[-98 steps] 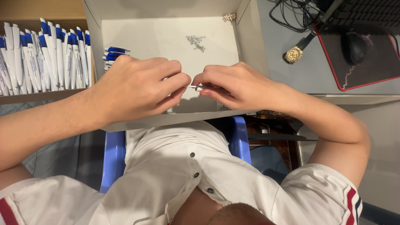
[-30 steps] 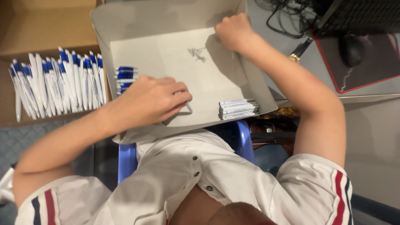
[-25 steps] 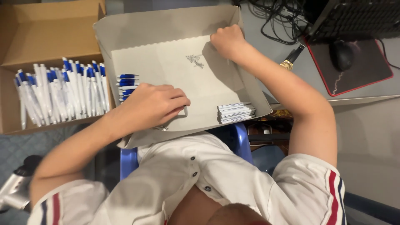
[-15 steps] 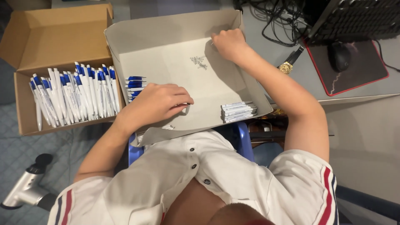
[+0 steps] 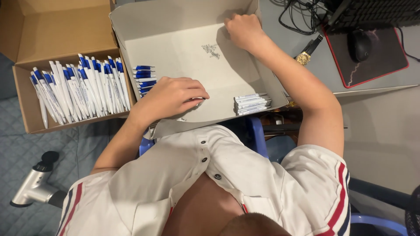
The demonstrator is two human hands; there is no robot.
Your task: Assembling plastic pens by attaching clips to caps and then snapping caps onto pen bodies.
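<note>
My left hand (image 5: 168, 96) rests knuckles-up on the floor of a shallow grey cardboard box (image 5: 175, 17), near its front edge. Its fingers are closed on a thin pen part that pokes out to the right. My right hand (image 5: 243, 30) is stretched to the box's far right corner with fingers curled; what it holds is hidden. A small heap of blue pen pieces (image 5: 143, 78) lies just left of my left hand. A stack of white pen barrels (image 5: 251, 104) lies at the box's front right.
A brown carton (image 5: 26, 105) to the left holds several white-and-blue pens (image 5: 78, 89). A wristwatch (image 5: 306, 52), mouse (image 5: 359, 43), red-edged mouse pad, keyboard (image 5: 376, 13) and cables lie on the grey desk to the right. A silver massage gun (image 5: 33, 188) lies on the floor mat, lower left.
My right hand left my left hand at the box's front and reached to the far right corner, where it stays. The left hand stayed put. The view has pulled back, showing more on the left.
</note>
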